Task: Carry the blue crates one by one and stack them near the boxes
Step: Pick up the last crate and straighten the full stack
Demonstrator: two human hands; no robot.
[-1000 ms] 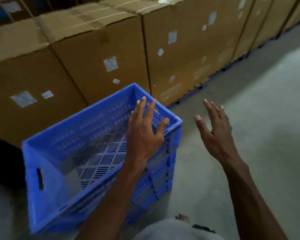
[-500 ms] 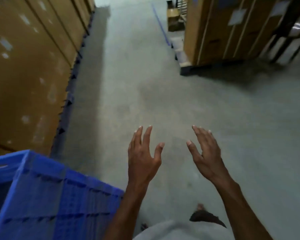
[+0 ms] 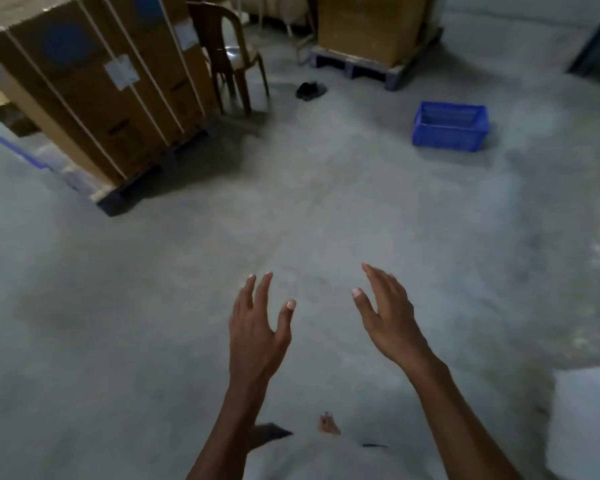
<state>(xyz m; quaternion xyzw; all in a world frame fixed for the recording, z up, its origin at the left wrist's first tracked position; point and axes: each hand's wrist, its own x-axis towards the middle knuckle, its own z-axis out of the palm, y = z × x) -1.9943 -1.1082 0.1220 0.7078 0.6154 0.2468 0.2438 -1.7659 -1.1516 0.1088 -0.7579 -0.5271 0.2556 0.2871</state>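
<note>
With the left hand (image 3: 257, 327) and right hand (image 3: 388, 317) spread and carrying nothing, the blue crate (image 3: 450, 126) across the floor (image 3: 153, 306) is probably best being approached squarely for gripping by both end walls.

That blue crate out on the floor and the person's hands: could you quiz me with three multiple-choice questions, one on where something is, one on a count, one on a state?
1. Where does the blue crate stand?
A. On the chair seat
B. On the bare concrete floor, off to the right
C. On top of the strapped boxes

2. How many blue crates are in view?
A. One
B. Three
C. Five

3. What are the left hand and right hand doing?
A. Both grip a crate
B. One holds a box strap
C. Both are empty with fingers spread

Answers:
1 B, since the crate sits alone on the floor, apart from the brown chair and the strapped boxes.
2 A, as only that single crate shows.
3 C, because both hands hang over bare floor and touch nothing.
</note>
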